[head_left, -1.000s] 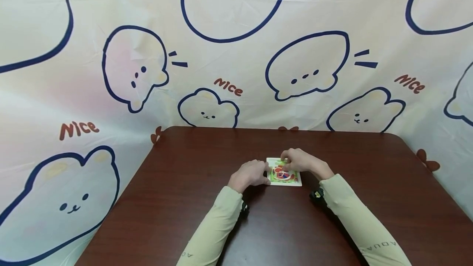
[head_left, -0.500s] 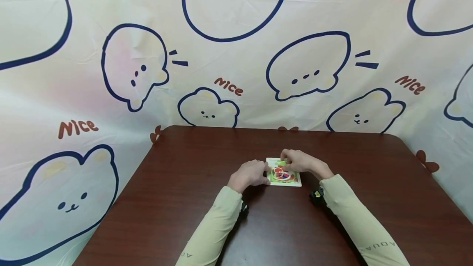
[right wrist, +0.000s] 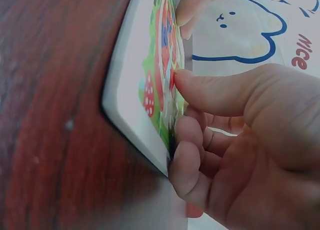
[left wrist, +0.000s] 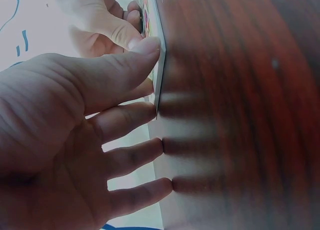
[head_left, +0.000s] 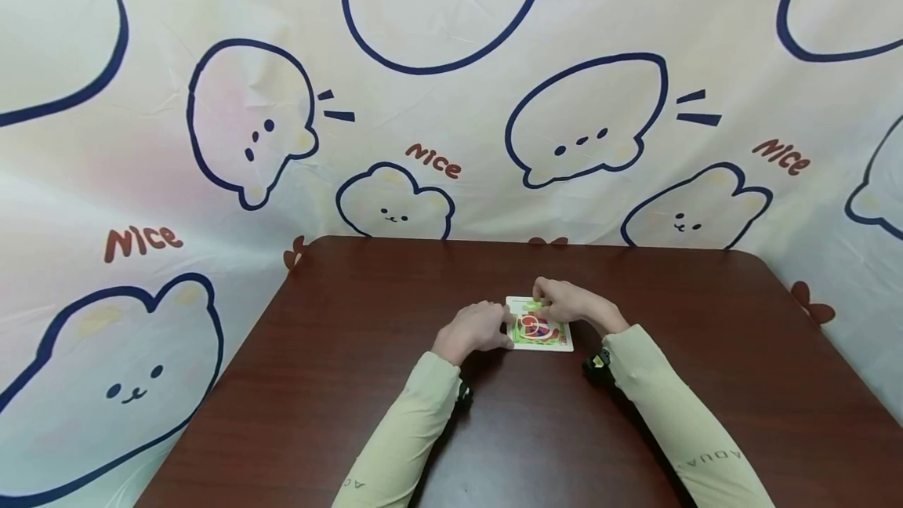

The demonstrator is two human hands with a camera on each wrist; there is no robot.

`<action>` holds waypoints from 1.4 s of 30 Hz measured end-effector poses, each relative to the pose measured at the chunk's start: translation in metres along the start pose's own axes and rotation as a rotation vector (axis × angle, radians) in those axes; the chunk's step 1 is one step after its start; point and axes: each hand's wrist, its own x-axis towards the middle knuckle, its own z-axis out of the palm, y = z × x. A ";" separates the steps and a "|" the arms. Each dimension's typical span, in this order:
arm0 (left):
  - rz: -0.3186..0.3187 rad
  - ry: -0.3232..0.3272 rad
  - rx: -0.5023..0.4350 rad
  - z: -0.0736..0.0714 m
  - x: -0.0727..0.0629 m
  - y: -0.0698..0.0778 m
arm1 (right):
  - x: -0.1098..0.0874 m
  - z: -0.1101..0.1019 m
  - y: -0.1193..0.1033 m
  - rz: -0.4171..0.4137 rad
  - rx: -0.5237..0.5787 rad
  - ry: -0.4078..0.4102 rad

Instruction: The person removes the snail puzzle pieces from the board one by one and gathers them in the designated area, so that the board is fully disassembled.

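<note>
Right across the back hangs the cloth (head_left: 423, 124), cartoon outlines all over, dropping to the far edge of the desk (head_left: 282, 414). Two pale green sleeves (head_left: 409, 429) reach in from the near side. Left hand (head_left: 474, 329): fingers spread and nearly straight, thumb by the near left corner of the board (head_left: 538, 338), the lower fingertips down on the desk, no wrapped grip. Right hand (head_left: 573, 304): fingers curled, thumb tip against the printed top; whether anything is pinched there, I can't tell! The board itself looks flat, about midway between the desk's side edges and closer to the far one. Now the danger, as I judge it: that left hold seems light, so a pull from the right hand could skid the board towards the desk's right edge, and an upward tug could tip it. And where does it lie? Touching the left hand, just to its right, and under the right hand's thumb, with those curled fingers at its far right part
</note>
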 end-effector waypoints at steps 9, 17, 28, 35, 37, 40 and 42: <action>-0.009 -0.007 0.025 0.000 0.001 0.001 | -0.002 -0.001 -0.003 0.043 0.095 -0.031; -0.003 -0.010 0.022 0.002 0.002 0.001 | -0.003 0.000 -0.002 0.034 0.102 -0.022; -0.002 -0.011 0.027 0.000 0.000 0.000 | 0.001 -0.001 0.000 -0.053 0.008 0.028; -0.011 -0.020 0.023 0.001 0.000 0.001 | 0.000 0.000 0.000 -0.033 0.026 0.019; -0.011 -0.023 0.019 0.001 0.000 0.001 | 0.000 0.000 -0.001 -0.009 0.034 0.018; -0.020 -0.022 0.010 0.001 0.001 0.000 | -0.001 -0.001 -0.002 0.034 0.044 0.014; -0.026 -0.017 0.008 0.001 0.001 0.000 | -0.001 -0.001 -0.002 0.056 0.049 0.016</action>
